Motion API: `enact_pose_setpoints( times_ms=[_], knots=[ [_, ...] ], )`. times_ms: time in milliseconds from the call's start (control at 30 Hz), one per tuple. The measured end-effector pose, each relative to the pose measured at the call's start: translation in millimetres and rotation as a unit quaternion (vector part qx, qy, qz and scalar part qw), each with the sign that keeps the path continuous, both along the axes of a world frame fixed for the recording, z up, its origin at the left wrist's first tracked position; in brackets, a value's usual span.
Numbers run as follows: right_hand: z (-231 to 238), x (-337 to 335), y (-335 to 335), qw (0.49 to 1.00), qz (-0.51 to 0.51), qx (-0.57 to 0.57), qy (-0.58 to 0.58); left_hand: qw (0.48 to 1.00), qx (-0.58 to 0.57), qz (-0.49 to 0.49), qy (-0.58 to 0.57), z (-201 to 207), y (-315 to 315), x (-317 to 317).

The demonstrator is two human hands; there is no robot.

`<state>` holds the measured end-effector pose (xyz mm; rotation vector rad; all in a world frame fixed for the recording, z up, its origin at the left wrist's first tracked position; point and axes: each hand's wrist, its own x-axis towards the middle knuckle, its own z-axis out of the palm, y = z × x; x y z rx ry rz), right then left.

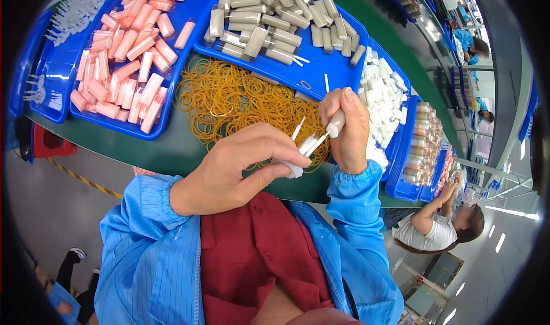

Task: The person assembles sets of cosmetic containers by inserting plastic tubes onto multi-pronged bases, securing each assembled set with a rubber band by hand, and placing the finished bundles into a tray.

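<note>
My left hand [235, 164] pinches a white plastic piece [295, 169] with thin stems between thumb and fingers. In my right hand [352, 133], fingers closed, is a small grey cylinder [336, 123], tilted toward the left hand. One white stem of the plastic piece reaches the cylinder's lower end; whether it is inside, I cannot tell. Beneath and beyond both hands spreads a heap of yellow-brown rubber bands [229, 101]. A blue tray [286, 76] of grey cylinders in clear sleeves lies just beyond, with a few loose white sticks and one rubber band in it.
On the left, a blue tray [150, 131] carries pink cylinders, and another [54, 99] white pronged plastic pieces. White pieces [381, 96] fill a tray at right, beside stacked orange-and-white cylinders [423, 144]. A person [432, 227] sits farther right. The green table's near edge lies under my wrists.
</note>
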<state>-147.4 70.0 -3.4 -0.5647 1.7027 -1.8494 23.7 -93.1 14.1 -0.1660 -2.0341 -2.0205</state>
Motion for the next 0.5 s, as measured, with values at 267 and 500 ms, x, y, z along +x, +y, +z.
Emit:
enact_pose_setpoints(
  times_ms=[267,500],
  knots=[
    [9,12,4,0.962,0.071,0.068,0.254,0.989,-0.124,0.003,0.075,-7,9,-6],
    [-3,47,-17,0.940,-0.059,0.006,0.336,0.948,-0.225,0.181,0.131,-19,6,-8]
  ],
)
